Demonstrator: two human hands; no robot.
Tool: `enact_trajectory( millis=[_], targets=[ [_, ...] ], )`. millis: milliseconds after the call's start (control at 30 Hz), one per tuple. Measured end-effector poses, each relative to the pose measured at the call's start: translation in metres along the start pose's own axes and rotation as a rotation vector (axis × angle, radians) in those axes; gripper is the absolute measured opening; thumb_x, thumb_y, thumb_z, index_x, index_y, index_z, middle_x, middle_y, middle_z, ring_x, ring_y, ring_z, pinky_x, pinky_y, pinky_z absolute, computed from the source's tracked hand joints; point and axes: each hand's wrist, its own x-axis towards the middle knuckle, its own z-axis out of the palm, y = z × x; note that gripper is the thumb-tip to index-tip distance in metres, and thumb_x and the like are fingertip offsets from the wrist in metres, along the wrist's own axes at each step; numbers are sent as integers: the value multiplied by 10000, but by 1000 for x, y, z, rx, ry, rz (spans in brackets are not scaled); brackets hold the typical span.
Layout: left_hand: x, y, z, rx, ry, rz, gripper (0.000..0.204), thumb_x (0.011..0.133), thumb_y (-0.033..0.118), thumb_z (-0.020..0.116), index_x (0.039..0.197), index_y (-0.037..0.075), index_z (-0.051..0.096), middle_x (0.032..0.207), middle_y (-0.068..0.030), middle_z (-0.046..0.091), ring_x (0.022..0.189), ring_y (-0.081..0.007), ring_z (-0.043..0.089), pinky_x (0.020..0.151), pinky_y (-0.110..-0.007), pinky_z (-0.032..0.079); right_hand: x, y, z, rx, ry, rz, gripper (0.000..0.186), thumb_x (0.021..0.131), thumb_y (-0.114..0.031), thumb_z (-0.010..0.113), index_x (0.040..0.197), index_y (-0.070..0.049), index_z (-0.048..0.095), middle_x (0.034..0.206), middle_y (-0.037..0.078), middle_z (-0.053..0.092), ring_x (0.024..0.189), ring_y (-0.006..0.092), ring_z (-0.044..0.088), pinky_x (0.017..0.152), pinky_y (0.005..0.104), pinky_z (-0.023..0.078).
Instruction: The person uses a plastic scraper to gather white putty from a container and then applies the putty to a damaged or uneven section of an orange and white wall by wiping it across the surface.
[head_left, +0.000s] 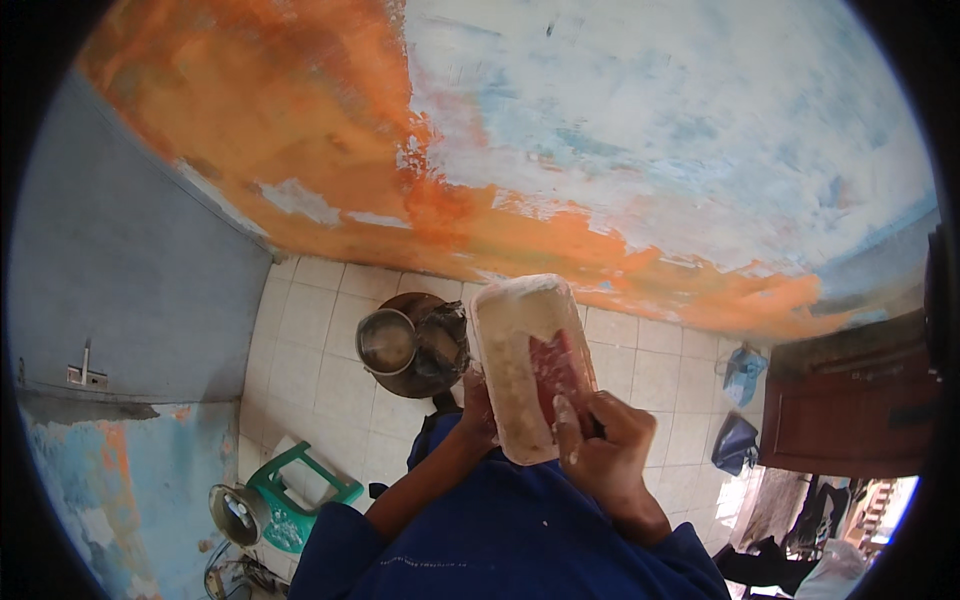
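Note:
A whitish rectangular plastic tub [508,350], smeared with pale residue, is held up in front of my chest. My left hand [480,408] grips its left side, with most of the fingers hidden behind the tub. Inside lies the flat red blade of a scraper [555,365], dusted with white. My right hand [612,440] is closed around the scraper's lower end at the tub's right edge, the thumb pointing up along it. White smudges mark that thumb.
Ahead stands a wall [640,130], patchy white and orange. On the tiled floor [335,350], a round brown stand [410,385] bears a metal pot [386,340] and dark items. A green plastic stool [290,525] is lower left; blue bags [737,442] lie right, near a brown wooden door [840,410].

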Motion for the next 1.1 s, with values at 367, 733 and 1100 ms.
enact_trajectory(
  millis=[367,733,1100],
  targets=[
    [0,-5,-5,43,-27,13,759,873,573,434,1455,108,290,1393,-108,440,1214,-277,501,1018,-433,431,8,12,37,-43,-12,-56,127,752,-39,678,666,-6,590,544,137,534,430,271,536,433,347,424],
    [-1,0,2,215,131,-92,887,812,720,401,1460,128,271,1422,-116,398,1265,-278,453,1069,-438,380,19,4,2,-69,101,2,123,737,-2,681,667,11,581,554,135,534,431,246,522,424,319,385],
    [-2,-7,-17,-61,-92,-36,746,866,569,427,1425,82,342,1342,-134,495,1199,-286,523,1022,-435,435,13,10,29,-65,-13,-105,78,721,-19,676,697,-8,603,603,139,578,476,304,592,446,377,466]
  ],
)
